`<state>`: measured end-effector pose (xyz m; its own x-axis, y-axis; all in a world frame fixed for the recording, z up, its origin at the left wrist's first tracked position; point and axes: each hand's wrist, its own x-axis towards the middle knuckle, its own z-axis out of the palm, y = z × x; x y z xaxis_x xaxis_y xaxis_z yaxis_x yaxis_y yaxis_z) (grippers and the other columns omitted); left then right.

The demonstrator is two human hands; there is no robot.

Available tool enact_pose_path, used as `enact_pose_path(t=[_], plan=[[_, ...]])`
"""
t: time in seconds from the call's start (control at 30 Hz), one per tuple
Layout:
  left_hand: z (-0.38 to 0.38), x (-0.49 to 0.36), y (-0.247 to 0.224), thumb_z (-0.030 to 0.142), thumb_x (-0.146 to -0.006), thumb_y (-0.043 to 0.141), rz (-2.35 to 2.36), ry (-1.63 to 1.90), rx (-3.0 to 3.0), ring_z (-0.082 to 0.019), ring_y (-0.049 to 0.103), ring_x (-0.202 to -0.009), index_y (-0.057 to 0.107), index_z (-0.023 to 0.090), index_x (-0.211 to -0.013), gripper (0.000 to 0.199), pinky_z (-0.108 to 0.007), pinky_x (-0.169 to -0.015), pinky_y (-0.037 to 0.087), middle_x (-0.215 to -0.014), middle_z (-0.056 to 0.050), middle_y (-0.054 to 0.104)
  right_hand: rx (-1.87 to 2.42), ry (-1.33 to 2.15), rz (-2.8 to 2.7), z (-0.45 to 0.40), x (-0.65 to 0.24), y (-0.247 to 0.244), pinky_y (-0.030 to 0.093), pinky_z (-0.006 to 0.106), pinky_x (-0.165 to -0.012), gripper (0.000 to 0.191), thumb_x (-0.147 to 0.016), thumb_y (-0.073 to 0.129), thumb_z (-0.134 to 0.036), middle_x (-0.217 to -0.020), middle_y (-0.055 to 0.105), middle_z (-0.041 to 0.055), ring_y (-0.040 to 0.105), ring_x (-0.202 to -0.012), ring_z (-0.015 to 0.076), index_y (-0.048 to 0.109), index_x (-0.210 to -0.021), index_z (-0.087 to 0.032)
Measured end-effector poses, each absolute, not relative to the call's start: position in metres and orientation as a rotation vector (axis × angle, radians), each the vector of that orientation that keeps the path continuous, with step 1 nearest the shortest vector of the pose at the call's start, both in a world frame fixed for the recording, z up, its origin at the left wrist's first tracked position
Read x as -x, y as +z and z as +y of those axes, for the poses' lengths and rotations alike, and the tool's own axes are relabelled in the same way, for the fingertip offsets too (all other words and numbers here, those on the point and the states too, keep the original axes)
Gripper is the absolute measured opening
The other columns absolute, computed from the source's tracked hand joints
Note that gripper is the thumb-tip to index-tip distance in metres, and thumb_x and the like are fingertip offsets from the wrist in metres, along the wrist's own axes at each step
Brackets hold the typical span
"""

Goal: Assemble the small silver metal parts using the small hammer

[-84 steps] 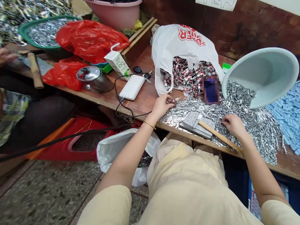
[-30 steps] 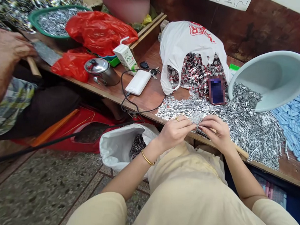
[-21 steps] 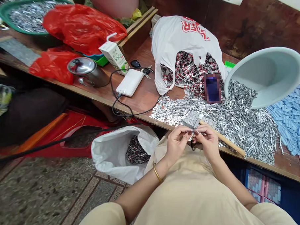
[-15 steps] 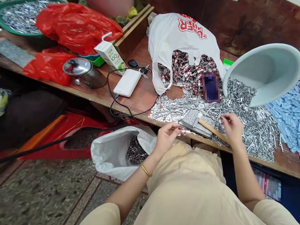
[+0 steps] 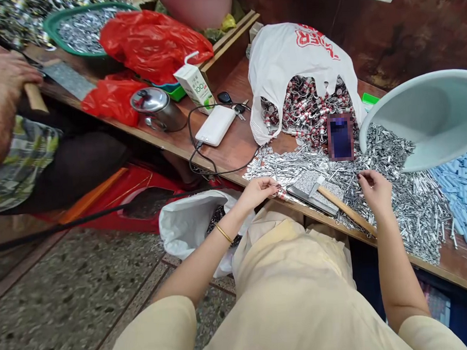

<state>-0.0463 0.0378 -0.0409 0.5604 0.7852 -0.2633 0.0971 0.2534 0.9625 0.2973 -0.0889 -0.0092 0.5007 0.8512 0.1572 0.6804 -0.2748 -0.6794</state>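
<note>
My left hand [image 5: 258,190] is at the bench's front edge, its thumb and fingers pinched together. Whatever is between the fingertips is too small to make out. Right beside them on the edge lies a small red-and-silver piece [image 5: 284,195]. My right hand [image 5: 376,190] hovers over a heap of small metal pieces [image 5: 413,208], fingers closed in a pinch, their contents unclear. Between my hands, a hammer [image 5: 345,209] with a wooden handle rests across a flat speckled block [image 5: 301,185]. Flat metal strips [image 5: 279,162] are spread behind the block.
A white plastic bag [image 5: 301,53] spills red-and-silver pieces; a phone [image 5: 340,137] leans there. A grey tub [image 5: 440,119] lies tipped at right. A power bank [image 5: 216,125], juice carton [image 5: 194,84] and steel cup [image 5: 161,111] stand leftward. A white sack [image 5: 177,226] is below. A co-worker's hand [image 5: 5,76] grips a wooden handle.
The view has swung left, bringing a co-worker's hand and patterned clothing into sight. My left hand has shifted slightly left, away from the block; my right hand remains pinched above the heap.
</note>
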Motion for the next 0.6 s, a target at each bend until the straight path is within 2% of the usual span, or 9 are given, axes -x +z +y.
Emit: enact_pose_path(t=[0.13,0.3,0.4,0.6], plan=[[0.049,0.042,-0.043,0.037,-0.065,0.08,0.884,0.473,-1.225,-0.013,0.061,-0.06,0.067,0.016,-0.074,0.026,-0.026,-0.061,0.051,-0.068,-0.002,0.07,1.553,0.912,-1.029,-0.079,-0.243,0.008,0.056,0.037,-0.074,0.024,-0.085,0.069,-0.044,-0.091,0.071,0.0049,0.065,-0.075,0.0192,0.065,-0.097,-0.024],[0.057,0.033,-0.043,0.034,-0.066,0.078,0.879,0.437,-1.26,-0.012,0.06,-0.058,0.065,0.015,-0.072,0.024,-0.023,-0.059,0.05,-0.064,0.001,0.066,1.095,1.498,-0.775,-0.061,-0.193,0.013,0.052,0.027,-0.065,0.028,-0.077,0.082,-0.042,-0.086,0.068,0.0019,0.06,-0.069,0.0124,0.066,-0.089,-0.022],[0.059,0.029,-0.042,0.031,-0.068,0.074,0.854,0.389,-1.308,-0.011,0.06,-0.059,0.064,0.015,-0.07,0.019,-0.022,-0.059,0.049,-0.063,0.002,0.064,0.958,1.631,-0.658,-0.058,-0.184,0.013,0.048,0.024,-0.061,0.03,-0.073,0.086,-0.037,-0.083,0.063,0.0007,0.054,-0.066,0.01,0.063,-0.084,-0.021],[0.065,0.023,-0.048,0.024,-0.069,0.068,0.885,0.317,-1.382,-0.011,0.058,-0.055,0.065,0.015,-0.068,0.009,-0.021,-0.056,0.048,-0.06,0.002,0.063,0.941,1.666,-0.603,-0.06,-0.182,0.019,0.043,0.025,-0.058,0.034,-0.068,0.087,-0.036,-0.078,0.058,-0.0009,0.046,-0.062,0.0109,0.058,-0.081,-0.023]])
